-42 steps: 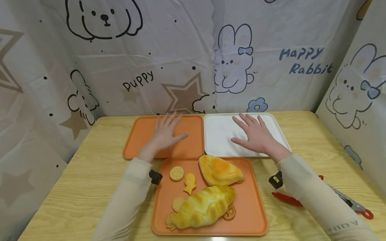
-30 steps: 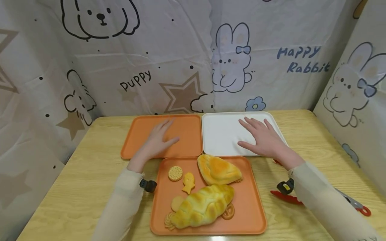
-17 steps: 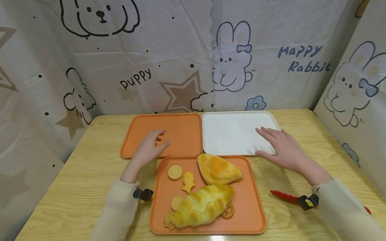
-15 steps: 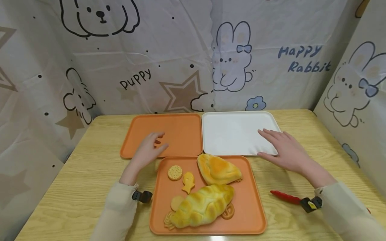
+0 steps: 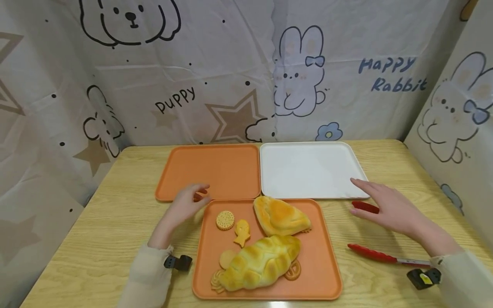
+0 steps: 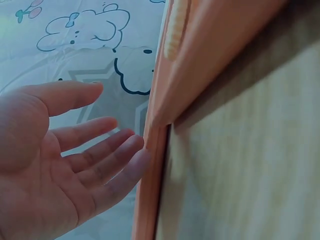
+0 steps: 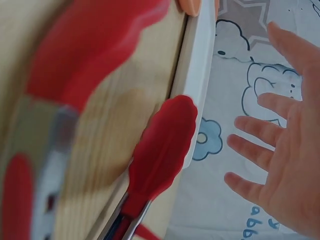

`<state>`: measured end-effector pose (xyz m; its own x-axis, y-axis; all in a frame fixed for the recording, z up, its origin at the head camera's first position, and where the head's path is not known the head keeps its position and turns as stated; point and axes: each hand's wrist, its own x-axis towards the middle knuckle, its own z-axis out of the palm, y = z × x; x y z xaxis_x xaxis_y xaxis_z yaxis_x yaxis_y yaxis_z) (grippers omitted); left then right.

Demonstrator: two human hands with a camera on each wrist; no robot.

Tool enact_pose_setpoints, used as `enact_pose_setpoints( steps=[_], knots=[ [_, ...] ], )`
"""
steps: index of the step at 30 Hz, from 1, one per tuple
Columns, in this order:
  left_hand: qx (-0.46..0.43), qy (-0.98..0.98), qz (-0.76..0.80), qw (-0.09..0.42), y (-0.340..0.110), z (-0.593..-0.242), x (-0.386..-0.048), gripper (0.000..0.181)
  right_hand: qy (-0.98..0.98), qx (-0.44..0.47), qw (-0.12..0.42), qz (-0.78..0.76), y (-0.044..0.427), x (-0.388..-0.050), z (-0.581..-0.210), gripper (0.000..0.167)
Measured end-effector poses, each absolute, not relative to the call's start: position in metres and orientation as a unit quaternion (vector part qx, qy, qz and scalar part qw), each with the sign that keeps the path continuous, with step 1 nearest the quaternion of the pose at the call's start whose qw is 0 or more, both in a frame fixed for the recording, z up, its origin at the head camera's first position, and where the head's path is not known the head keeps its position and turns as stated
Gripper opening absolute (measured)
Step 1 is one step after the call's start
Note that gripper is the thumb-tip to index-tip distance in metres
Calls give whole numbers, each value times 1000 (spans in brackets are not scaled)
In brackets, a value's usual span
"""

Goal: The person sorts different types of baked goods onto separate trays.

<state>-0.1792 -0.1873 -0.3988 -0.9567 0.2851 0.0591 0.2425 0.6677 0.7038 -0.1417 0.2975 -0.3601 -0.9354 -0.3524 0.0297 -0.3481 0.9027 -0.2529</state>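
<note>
My left hand (image 5: 188, 203) hovers near the front edge of the left orange tray (image 5: 215, 171), fingers loosely bent and holding nothing; the left wrist view shows its palm and parted fingers. Beside it, the front orange tray (image 5: 319, 265) bears a braided bread (image 5: 259, 263), a folded pastry (image 5: 281, 217), a round biscuit (image 5: 225, 220) and a fish-shaped biscuit (image 5: 242, 233). Spread and holding nothing, my right hand (image 5: 393, 209) is above red-headed kitchen tongs. One red tong head (image 7: 165, 147) shows partly under it; another red tong head (image 5: 371, 253) lies nearer me.
A white tray (image 5: 308, 171) adjoins the left orange tray at the back. A pretzel (image 5: 293, 270), a plain round biscuit (image 5: 227, 258) and a swirled biscuit (image 5: 217, 282) peek out around the bread. Printed cloth (image 5: 231, 55) walls off the table (image 5: 96, 239) behind.
Both hands have drawn back toward me from over the rear trays, the right one also moving rightward. My left fingers have bent more. The trays and breads have stayed put.
</note>
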Motion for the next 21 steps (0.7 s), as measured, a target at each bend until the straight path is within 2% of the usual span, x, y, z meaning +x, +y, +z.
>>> enact_pose_setpoints(
  steps=[11,21],
  knots=[
    [99,898,422,83,-195,-405,-169,29,975,-169,47,-138,323,-124,-367,89],
    [86,863,472,160,-200,-408,-162,38,976,-136,91,-146,348,-109,-379,109]
  ],
)
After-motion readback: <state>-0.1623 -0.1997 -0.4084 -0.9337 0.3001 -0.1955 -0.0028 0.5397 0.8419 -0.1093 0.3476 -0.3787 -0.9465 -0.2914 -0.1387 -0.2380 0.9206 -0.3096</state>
